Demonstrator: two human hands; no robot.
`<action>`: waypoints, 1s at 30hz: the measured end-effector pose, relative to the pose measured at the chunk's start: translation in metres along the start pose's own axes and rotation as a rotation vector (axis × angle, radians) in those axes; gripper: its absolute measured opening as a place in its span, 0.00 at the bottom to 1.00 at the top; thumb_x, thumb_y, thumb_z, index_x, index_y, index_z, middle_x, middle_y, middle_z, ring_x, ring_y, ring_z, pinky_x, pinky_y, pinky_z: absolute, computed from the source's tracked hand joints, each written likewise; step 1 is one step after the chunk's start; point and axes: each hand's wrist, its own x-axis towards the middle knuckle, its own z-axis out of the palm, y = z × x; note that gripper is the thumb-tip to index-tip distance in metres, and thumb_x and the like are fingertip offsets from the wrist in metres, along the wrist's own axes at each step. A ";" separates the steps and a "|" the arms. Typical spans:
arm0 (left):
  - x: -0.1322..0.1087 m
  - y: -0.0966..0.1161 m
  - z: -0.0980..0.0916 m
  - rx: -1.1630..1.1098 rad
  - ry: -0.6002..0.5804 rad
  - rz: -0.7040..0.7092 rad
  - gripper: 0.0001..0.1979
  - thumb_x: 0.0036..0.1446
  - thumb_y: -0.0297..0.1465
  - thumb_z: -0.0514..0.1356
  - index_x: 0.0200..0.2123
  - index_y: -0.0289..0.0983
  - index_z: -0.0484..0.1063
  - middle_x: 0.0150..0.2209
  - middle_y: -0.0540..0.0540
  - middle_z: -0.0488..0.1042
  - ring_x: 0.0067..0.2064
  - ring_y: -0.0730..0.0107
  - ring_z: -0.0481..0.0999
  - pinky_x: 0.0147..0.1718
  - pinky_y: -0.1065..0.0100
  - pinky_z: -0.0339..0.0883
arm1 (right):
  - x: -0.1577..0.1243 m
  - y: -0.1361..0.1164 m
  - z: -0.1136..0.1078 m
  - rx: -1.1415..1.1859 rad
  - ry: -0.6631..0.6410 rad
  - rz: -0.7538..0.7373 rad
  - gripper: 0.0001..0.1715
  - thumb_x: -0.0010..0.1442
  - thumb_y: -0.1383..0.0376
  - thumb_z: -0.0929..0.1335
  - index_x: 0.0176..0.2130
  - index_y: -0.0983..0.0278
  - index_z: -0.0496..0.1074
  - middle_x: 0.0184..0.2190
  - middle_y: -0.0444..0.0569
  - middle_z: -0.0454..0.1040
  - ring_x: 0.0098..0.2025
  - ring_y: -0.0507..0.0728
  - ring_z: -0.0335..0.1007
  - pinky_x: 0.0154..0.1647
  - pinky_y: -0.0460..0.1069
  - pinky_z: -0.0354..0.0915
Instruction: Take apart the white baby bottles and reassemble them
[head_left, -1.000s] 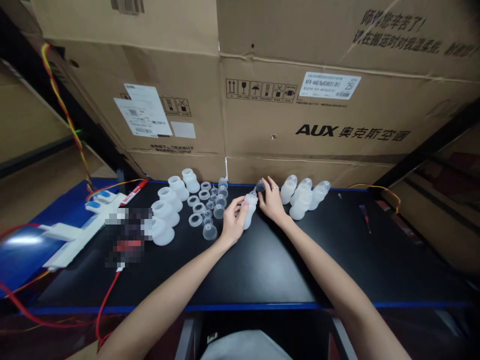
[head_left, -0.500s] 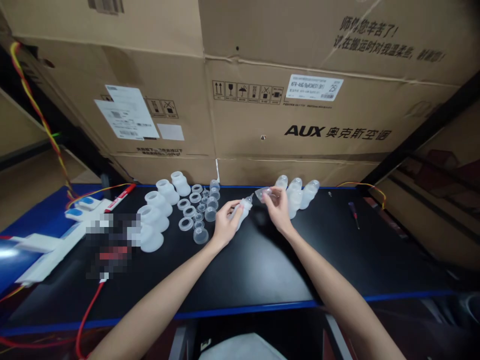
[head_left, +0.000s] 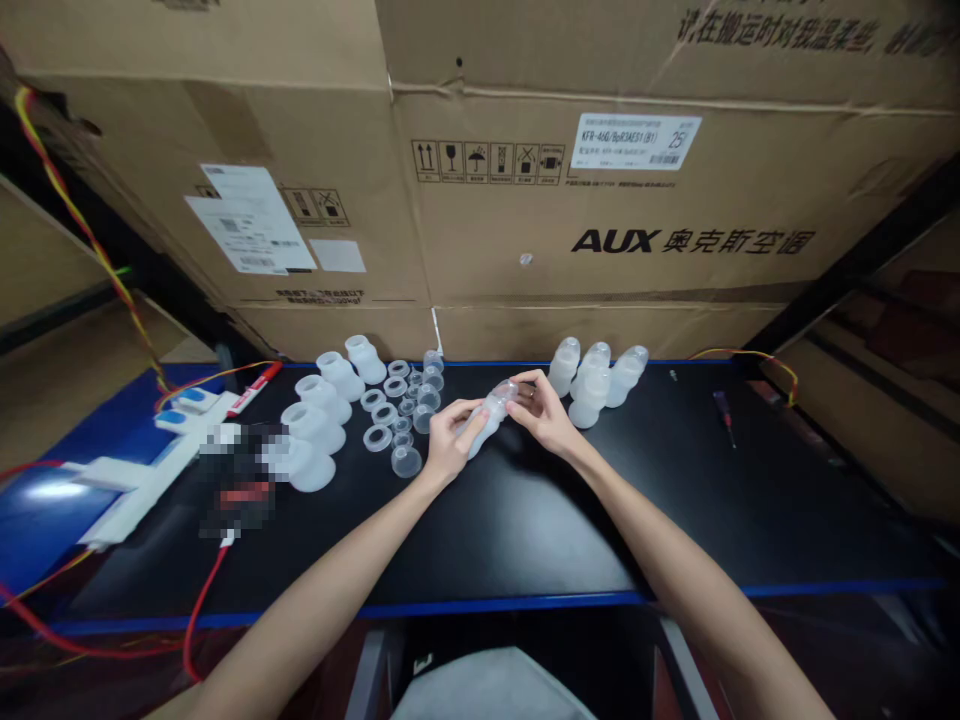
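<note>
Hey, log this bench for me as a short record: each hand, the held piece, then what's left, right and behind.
Left hand: grips a white bottle
Right hand: fingers on the clear cap
Held piece: bottle tilted, cap over its top
Left of hands: uncapped bottles, loose rings, clear domed pieces
Right of hands: four capped bottles, standing grouped; screwdriver farther right
Behind: cardboard printed AUX

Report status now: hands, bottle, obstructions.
Left hand gripping tilted, frosted-white plastic bottle. Right hand holding clear domed plastic cap over its top; seating unclear. Frosted-white capped bottles stand right, apart, not blocking.
</note>
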 end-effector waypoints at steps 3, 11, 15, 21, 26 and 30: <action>0.006 0.002 -0.002 -0.087 0.001 -0.100 0.23 0.50 0.47 0.75 0.40 0.33 0.88 0.37 0.40 0.85 0.35 0.61 0.81 0.35 0.66 0.71 | 0.003 0.001 0.002 0.041 -0.056 -0.021 0.34 0.64 0.44 0.77 0.53 0.56 0.60 0.53 0.54 0.78 0.51 0.60 0.80 0.56 0.57 0.74; 0.012 0.006 -0.010 -0.215 0.028 -0.255 0.22 0.40 0.42 0.78 0.37 0.34 0.89 0.33 0.41 0.85 0.30 0.64 0.79 0.29 0.68 0.67 | 0.003 0.002 0.011 0.030 -0.114 -0.087 0.33 0.67 0.44 0.75 0.56 0.55 0.59 0.55 0.55 0.77 0.53 0.62 0.78 0.59 0.59 0.72; 0.010 0.000 -0.014 -0.180 -0.006 -0.261 0.25 0.45 0.45 0.77 0.41 0.32 0.89 0.34 0.40 0.85 0.28 0.63 0.79 0.28 0.67 0.68 | -0.001 0.008 0.010 -0.166 -0.063 -0.132 0.34 0.71 0.44 0.71 0.66 0.58 0.63 0.54 0.55 0.73 0.53 0.60 0.74 0.58 0.57 0.71; 0.006 -0.003 -0.014 -0.111 0.034 -0.195 0.26 0.45 0.47 0.79 0.42 0.33 0.89 0.38 0.37 0.87 0.34 0.58 0.84 0.33 0.66 0.75 | -0.003 0.016 0.009 -0.237 0.015 -0.123 0.30 0.70 0.46 0.71 0.60 0.62 0.72 0.47 0.53 0.76 0.44 0.58 0.72 0.49 0.54 0.71; 0.000 0.006 -0.010 -0.037 0.081 -0.099 0.24 0.49 0.46 0.78 0.44 0.33 0.89 0.42 0.37 0.87 0.39 0.55 0.86 0.39 0.63 0.79 | -0.006 0.008 0.014 -0.223 0.082 -0.087 0.28 0.69 0.48 0.73 0.58 0.63 0.75 0.42 0.50 0.77 0.36 0.55 0.69 0.42 0.51 0.69; 0.002 0.012 -0.010 0.076 -0.009 0.005 0.21 0.56 0.45 0.73 0.44 0.33 0.88 0.42 0.37 0.87 0.40 0.55 0.86 0.42 0.61 0.80 | -0.010 0.007 0.022 -0.114 0.156 -0.031 0.29 0.66 0.48 0.75 0.58 0.62 0.76 0.43 0.50 0.78 0.36 0.55 0.71 0.40 0.50 0.70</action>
